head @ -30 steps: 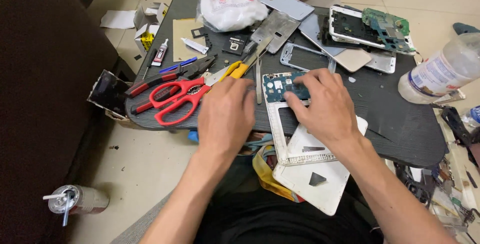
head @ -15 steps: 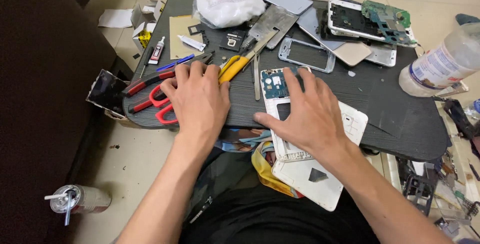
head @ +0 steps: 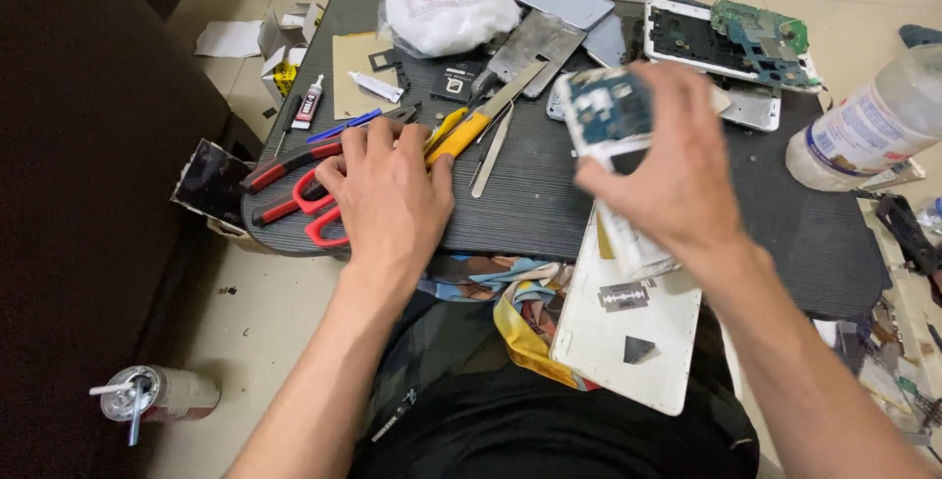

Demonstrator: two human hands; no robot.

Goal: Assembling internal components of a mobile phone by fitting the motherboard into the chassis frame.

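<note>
Right hand [head: 667, 175] grips white phone frame with blue circuit board [head: 613, 131], lifted for inspection; left hand [head: 388, 194] open, flat over red-handled scissors [head: 304, 206] near dark tabletop's [head: 530, 204] left edge.

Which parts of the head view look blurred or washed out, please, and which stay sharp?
In the head view, the right hand and the blue circuit board it lifts are smeared by motion; the left hand, resting flat on the red scissors, is crisp. Lighting is soft and even, with faint shadows; the white cotton bag looks slightly overexposed.
</note>
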